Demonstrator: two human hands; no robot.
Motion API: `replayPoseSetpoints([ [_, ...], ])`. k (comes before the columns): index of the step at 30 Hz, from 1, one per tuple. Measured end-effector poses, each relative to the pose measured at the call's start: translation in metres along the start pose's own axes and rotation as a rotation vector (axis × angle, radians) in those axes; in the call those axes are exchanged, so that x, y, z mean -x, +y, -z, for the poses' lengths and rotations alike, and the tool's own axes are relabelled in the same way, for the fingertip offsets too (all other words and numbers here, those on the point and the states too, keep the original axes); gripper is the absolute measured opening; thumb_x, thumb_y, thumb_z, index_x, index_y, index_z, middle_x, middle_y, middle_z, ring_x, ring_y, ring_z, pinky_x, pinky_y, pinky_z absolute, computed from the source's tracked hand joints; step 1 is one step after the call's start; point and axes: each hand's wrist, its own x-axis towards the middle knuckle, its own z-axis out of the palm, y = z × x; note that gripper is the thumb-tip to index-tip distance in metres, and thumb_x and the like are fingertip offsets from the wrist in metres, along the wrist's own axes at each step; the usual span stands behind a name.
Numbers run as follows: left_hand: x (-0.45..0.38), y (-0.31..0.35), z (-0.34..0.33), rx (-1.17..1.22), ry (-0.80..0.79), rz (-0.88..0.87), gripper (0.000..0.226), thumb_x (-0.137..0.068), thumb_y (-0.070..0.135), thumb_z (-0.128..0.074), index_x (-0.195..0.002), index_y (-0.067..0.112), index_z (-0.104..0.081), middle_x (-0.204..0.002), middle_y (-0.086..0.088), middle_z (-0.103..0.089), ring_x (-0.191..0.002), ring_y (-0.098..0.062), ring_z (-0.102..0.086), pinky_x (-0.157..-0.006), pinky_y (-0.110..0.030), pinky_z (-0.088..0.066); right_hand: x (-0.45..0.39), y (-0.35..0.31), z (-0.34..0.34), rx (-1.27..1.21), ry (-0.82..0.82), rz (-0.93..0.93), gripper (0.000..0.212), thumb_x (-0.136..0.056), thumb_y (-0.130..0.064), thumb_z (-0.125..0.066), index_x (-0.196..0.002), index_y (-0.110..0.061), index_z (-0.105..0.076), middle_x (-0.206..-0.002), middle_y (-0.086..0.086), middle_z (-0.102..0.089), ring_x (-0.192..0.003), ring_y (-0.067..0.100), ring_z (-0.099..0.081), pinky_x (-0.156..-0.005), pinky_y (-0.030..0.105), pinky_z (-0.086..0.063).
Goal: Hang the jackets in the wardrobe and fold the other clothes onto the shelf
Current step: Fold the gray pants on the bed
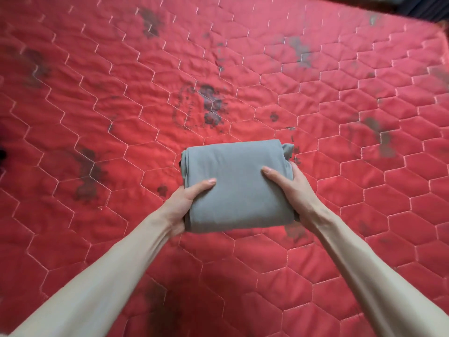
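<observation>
A grey garment (pixel 237 183), folded into a compact rectangle, is held up over the red quilted mattress (pixel 121 105). My left hand (pixel 184 203) grips its left near edge, thumb on top and fingers hidden underneath. At the right edge, my right hand (pixel 291 190) holds it the same way, thumb lying across the top. A small bunch of cloth sticks out at the garment's far right corner. No wardrobe, shelf or jacket is in view.
The mattress fills nearly the whole view and bears dark stains in several places. A dark edge (pixel 425 8) shows beyond its far right corner. Something dark (pixel 2 154) sits at the left border.
</observation>
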Motion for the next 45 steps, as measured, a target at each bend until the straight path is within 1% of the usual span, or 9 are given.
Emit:
replayPoseSetpoints([
  [4,0.066,0.022,-0.024,0.028,-0.013,-0.069,0.042,-0.092,0.047,-0.067,-0.119,0.017,-0.076,-0.113,-0.009,-0.079,-0.093,-0.023,-0.077,-0.078,-0.035,-0.062,0.054,-0.051,0.017,-0.024,-0.055,0.021,0.061,-0.085,-0.041,-0.084,-0.136,-0.019,-0.057,-0.125,0.005,-0.075,-0.108,0.023,-0.075,-0.084,0.038,-0.060],
  [8,0.153,0.054,-0.039,0.127,-0.036,-0.104,0.046,-0.103,0.047,-0.049,-0.097,0.015,-0.082,-0.095,-0.012,-0.080,-0.072,-0.024,-0.077,-0.055,-0.027,-0.059,0.127,-0.111,0.021,-0.100,-0.148,0.032,0.054,-0.094,-0.026,-0.076,-0.141,-0.020,-0.050,-0.127,0.008,-0.073,-0.107,0.026,-0.075,-0.072,0.033,-0.061],
  [12,0.248,0.079,-0.056,0.129,-0.012,-0.197,0.046,-0.103,0.046,-0.050,-0.108,0.009,-0.077,-0.094,-0.015,-0.079,-0.070,-0.025,-0.077,-0.053,-0.028,-0.059,0.205,-0.169,0.018,-0.139,-0.158,0.095,0.052,-0.093,-0.021,-0.076,-0.138,-0.028,-0.049,-0.126,0.004,-0.073,-0.104,0.023,-0.076,-0.072,0.034,-0.062],
  [15,0.318,0.090,-0.068,0.142,0.023,-0.304,0.044,-0.103,0.043,-0.052,-0.120,0.009,-0.074,-0.106,-0.017,-0.079,-0.083,-0.028,-0.078,-0.061,-0.032,-0.061,0.258,-0.215,0.016,-0.116,-0.179,0.218,0.068,-0.090,-0.020,-0.080,-0.142,-0.043,-0.041,-0.133,-0.005,-0.066,-0.108,0.019,-0.075,-0.080,0.036,-0.063],
  [20,0.423,0.095,-0.076,0.195,0.183,-0.569,0.037,-0.098,0.035,-0.066,-0.134,0.026,-0.067,-0.128,-0.014,-0.072,-0.113,-0.035,-0.072,-0.094,-0.049,-0.057,0.343,-0.283,0.005,-0.030,-0.226,0.370,0.115,-0.085,-0.031,-0.086,-0.156,-0.062,-0.001,-0.129,-0.037,-0.049,-0.109,-0.005,-0.069,-0.090,0.026,-0.059],
  [32,0.614,0.060,0.004,0.379,0.587,-0.796,0.036,-0.100,0.023,-0.067,-0.134,0.022,-0.056,-0.131,-0.009,-0.069,-0.114,-0.025,-0.072,-0.100,-0.045,-0.057,0.465,-0.331,-0.134,0.017,-0.539,0.446,0.076,-0.086,-0.030,-0.084,-0.148,-0.047,-0.045,-0.137,-0.012,-0.066,-0.113,0.010,-0.072,-0.092,0.034,-0.060],
  [36,0.671,0.027,0.056,0.429,0.715,-0.840,0.060,-0.093,0.031,-0.077,-0.144,0.028,-0.046,-0.135,-0.001,-0.065,-0.121,-0.020,-0.068,-0.107,-0.044,-0.053,0.496,-0.330,-0.215,0.080,-0.704,0.440,0.060,-0.094,-0.019,-0.073,-0.144,-0.041,-0.049,-0.116,-0.021,-0.074,-0.103,0.003,-0.073,-0.074,0.019,-0.059],
  [40,0.735,-0.025,0.117,0.486,0.799,-0.833,0.055,-0.094,0.044,-0.073,-0.142,0.040,-0.047,-0.133,0.003,-0.068,-0.120,-0.019,-0.069,-0.109,-0.048,-0.052,0.543,-0.319,-0.307,0.165,-0.873,0.413,0.056,-0.095,-0.022,-0.072,-0.141,-0.044,-0.051,-0.116,-0.018,-0.075,-0.107,0.009,-0.073,-0.083,0.028,-0.058],
  [45,0.812,-0.085,0.192,0.583,0.850,-0.849,0.050,-0.099,0.043,-0.065,-0.145,0.027,-0.055,-0.127,-0.004,-0.075,-0.116,-0.026,-0.072,-0.107,-0.052,-0.052,0.610,-0.293,-0.415,0.214,-1.030,0.398,0.049,-0.094,-0.023,-0.074,-0.135,-0.044,-0.056,-0.121,-0.008,-0.075,-0.108,0.015,-0.074,-0.085,0.033,-0.059],
])
